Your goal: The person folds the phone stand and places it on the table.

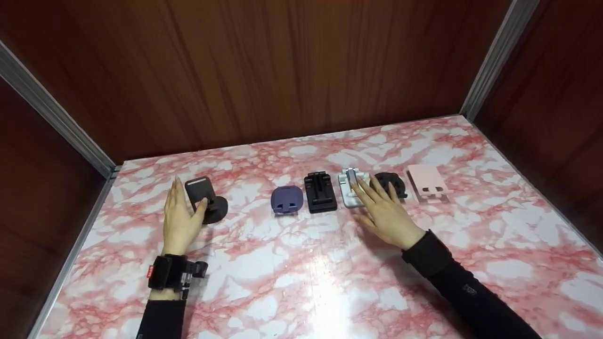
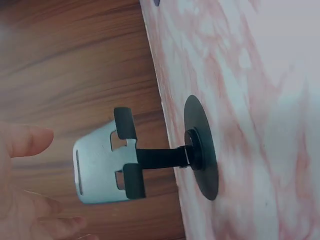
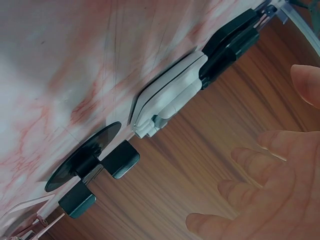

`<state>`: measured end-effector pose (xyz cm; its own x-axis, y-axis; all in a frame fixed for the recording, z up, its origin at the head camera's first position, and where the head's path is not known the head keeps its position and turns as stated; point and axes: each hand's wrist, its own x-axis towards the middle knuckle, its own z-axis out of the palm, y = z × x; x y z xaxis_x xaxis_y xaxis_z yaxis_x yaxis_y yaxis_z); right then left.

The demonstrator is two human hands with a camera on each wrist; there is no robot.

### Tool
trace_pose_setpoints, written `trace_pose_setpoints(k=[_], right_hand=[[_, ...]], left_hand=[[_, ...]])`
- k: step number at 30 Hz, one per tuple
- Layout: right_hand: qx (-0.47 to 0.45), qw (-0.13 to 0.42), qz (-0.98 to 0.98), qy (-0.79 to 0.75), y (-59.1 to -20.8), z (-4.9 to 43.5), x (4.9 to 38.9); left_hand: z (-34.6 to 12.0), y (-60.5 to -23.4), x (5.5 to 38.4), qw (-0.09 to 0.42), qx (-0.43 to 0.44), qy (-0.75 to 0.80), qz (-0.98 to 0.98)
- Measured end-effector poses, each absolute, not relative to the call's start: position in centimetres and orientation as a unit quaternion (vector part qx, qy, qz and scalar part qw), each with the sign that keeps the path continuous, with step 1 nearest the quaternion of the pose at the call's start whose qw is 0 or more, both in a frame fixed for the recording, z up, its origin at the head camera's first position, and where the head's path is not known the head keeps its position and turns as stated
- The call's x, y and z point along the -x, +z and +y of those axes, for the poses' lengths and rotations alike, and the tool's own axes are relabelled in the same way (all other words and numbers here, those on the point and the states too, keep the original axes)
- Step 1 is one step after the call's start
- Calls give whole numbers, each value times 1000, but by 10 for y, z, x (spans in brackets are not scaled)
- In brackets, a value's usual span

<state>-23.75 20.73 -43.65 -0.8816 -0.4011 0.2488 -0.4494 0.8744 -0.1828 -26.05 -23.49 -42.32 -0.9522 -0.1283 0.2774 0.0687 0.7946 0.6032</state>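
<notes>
At the left of the table, an upright phone stand [image 1: 200,189] with a round black base stands beside my left hand [image 1: 181,226]. That hand's fingers are straight and its thumb is spread, with a gap to the stand's plate [image 2: 97,167] in the left wrist view. My right hand [image 1: 387,219] hovers with spread fingers over a white folded phone stand [image 1: 349,200] and a black round-based stand [image 1: 392,179], partly covering both. In the right wrist view its fingers are apart from the white stand [image 3: 175,85] and hold nothing.
Left of the white stand lie a black folded phone stand [image 1: 321,193] and a purple phone stand [image 1: 286,198]. A pink phone stand [image 1: 426,179] ends the row at right. Brown wood-grain panels [image 1: 282,70] enclose the red-and-white marbled table [image 1: 264,263].
</notes>
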Motion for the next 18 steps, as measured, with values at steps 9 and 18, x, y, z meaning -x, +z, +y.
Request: trace_pose_setpoints(k=[9,18], right_hand=[[-221,98,-963,123,-437,207,236],[-225,100,-962,122,-438,207,238]], left_hand=[[-248,-426,265,45,-39,-421,-905],[-249,-435,268,128,-52,-415,-899]])
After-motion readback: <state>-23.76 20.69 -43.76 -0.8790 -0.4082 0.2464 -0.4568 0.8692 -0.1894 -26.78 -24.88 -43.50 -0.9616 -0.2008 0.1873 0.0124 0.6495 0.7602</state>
